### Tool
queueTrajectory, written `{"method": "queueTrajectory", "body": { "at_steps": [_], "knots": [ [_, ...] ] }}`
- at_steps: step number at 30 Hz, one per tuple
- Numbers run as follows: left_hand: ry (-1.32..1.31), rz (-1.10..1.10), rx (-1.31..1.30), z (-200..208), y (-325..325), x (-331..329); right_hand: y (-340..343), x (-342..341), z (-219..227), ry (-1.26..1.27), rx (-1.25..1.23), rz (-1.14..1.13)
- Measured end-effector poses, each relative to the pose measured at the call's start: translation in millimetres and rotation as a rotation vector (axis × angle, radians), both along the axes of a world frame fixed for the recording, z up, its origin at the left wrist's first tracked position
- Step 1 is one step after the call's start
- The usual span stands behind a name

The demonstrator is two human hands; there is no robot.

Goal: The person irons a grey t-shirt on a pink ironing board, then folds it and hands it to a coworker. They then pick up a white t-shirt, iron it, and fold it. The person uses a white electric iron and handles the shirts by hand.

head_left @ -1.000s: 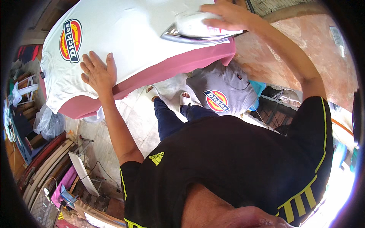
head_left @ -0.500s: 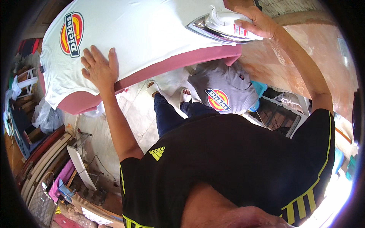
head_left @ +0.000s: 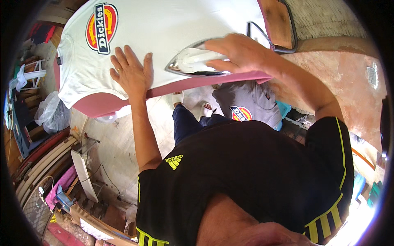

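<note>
A white T-shirt (head_left: 164, 24) with a red, yellow and black printed emblem (head_left: 101, 28) is spread over a board covered in dark pink cloth (head_left: 98, 104). My left hand (head_left: 132, 74) lies flat on the shirt, fingers spread, just below the emblem and near the board's close edge. My right hand (head_left: 240, 53) grips the handle of a clothes iron (head_left: 193, 61), white with a shiny metal body. The iron rests on the shirt along the near edge, its tip pointing left towards my left hand. My fingers and palm hide part of the handle.
A grey shirt (head_left: 250, 100) with a similar emblem hangs or lies below the board, beside a light blue container (head_left: 283, 108). A black tube frame (head_left: 292, 28) stands at the board's right end. At left are a clear plastic bag (head_left: 53, 112) and stacked boards (head_left: 43, 164).
The iron in my right hand has moved left and nearer to me along the shirt. My left hand stays flat on the fabric. The whole view has shifted slightly.
</note>
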State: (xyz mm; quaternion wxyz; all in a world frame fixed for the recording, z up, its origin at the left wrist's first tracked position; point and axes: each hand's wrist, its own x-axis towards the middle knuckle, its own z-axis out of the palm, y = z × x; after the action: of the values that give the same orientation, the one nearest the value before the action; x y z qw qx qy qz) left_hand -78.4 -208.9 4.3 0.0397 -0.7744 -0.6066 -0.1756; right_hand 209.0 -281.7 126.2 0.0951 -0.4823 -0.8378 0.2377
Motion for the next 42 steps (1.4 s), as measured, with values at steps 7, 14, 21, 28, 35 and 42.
{"method": "queueTrajectory", "body": {
  "at_steps": [7,14,21,28,35,42],
  "knots": [
    [-0.008,-0.015,-0.051,2,0,3,23,11,8,-0.141,0.066,-0.370],
    [0.015,-0.061,-0.128,9,1,3,152,61,14,-0.211,0.281,-0.376],
    [-0.004,-0.290,-0.138,18,40,25,127,58,2,-0.092,0.195,-0.479],
    [0.063,-0.496,-0.044,7,70,71,-18,60,-1,-0.005,-0.011,-0.510],
    [0.044,-0.541,-0.032,10,55,85,-47,113,3,-0.111,0.382,-0.549],
    [0.062,-0.505,-0.055,15,51,83,70,153,1,0.010,0.612,-0.578]
  ]
}}
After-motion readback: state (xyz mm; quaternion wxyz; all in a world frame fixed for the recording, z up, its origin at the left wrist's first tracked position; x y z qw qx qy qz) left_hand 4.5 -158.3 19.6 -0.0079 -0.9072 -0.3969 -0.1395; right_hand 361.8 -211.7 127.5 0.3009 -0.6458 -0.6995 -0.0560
